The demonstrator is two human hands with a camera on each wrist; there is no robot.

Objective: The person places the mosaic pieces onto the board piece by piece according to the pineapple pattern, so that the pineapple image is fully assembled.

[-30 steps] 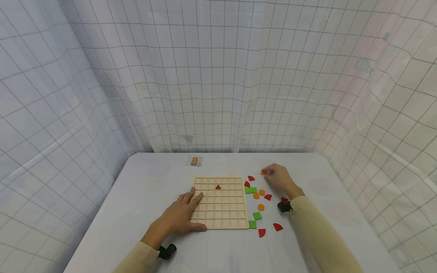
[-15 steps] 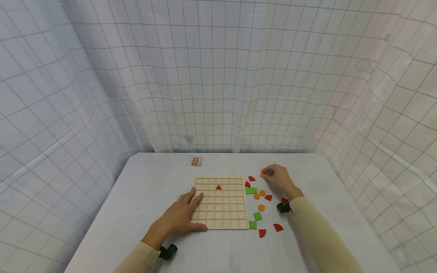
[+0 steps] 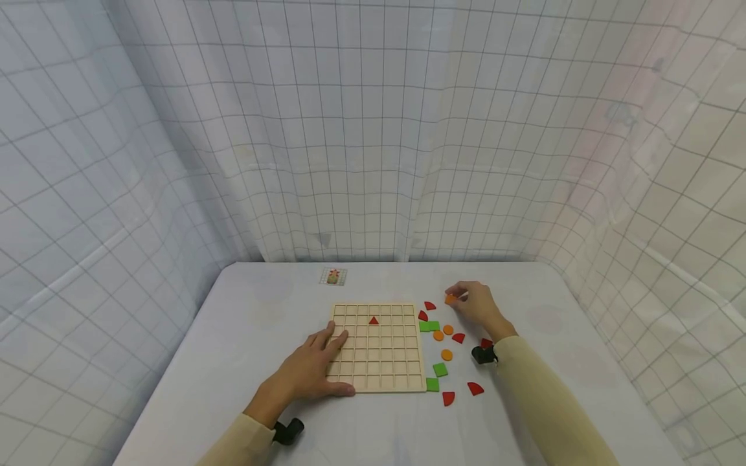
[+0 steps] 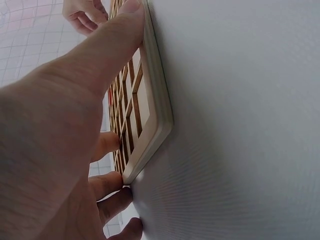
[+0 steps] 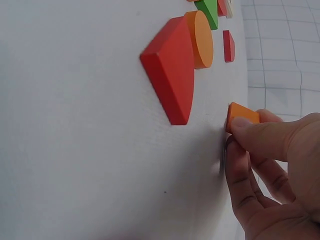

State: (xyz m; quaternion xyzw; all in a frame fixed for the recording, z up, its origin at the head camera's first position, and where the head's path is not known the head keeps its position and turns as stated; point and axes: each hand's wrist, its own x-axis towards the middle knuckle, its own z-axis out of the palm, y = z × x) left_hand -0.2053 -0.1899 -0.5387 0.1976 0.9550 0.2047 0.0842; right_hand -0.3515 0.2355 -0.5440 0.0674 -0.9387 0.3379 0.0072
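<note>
Item: one orange piece (image 3: pixel 450 299), pinched in the grip of the right hand (image 3: pixel 478 307), right of the far edge of a gridded board (image 3: pixel 373 355). The board lies on the white worktop (image 3: pixel 379 430), bearing one red triangle (image 3: pixel 373 321), with the left hand (image 3: pixel 309 369) spread over its left side, grip unclenched. To its right: four green squares (image 3: pixel 440 369), three orange discs (image 3: pixel 446 355), several red wedges (image 3: pixel 475 388).

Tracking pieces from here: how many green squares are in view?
4 green squares, all right of the board: two side by side along its far half, one apart from its near half, one at its near corner. The left hand or right sleeve could hide others.
</note>
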